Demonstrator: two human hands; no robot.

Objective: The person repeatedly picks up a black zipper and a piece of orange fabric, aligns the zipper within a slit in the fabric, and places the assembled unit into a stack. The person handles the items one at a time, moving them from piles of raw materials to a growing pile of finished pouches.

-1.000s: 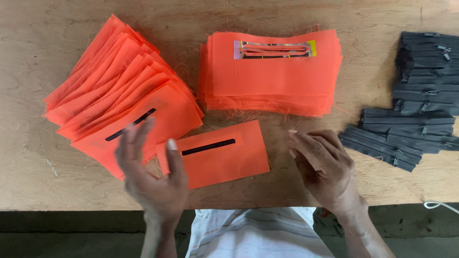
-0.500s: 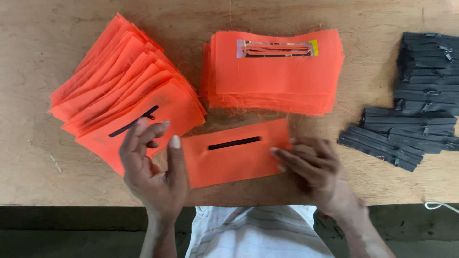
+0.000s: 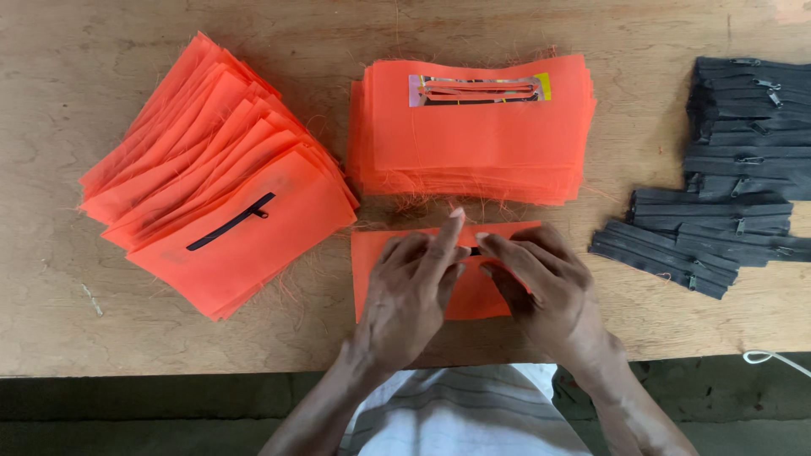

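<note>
I see both hands, left hand [image 3: 410, 287] and right hand [image 3: 541, 283], flat on the orange fabric piece [image 3: 376, 270]; grips released, pressing; its long axis runs left-right on the bench [image 3: 51, 287].

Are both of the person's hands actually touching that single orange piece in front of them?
Touching. The head view shows the left hand and the right hand both lying flat on the single orange fabric piece, fingers pressed on its middle with no gap visible.
</note>
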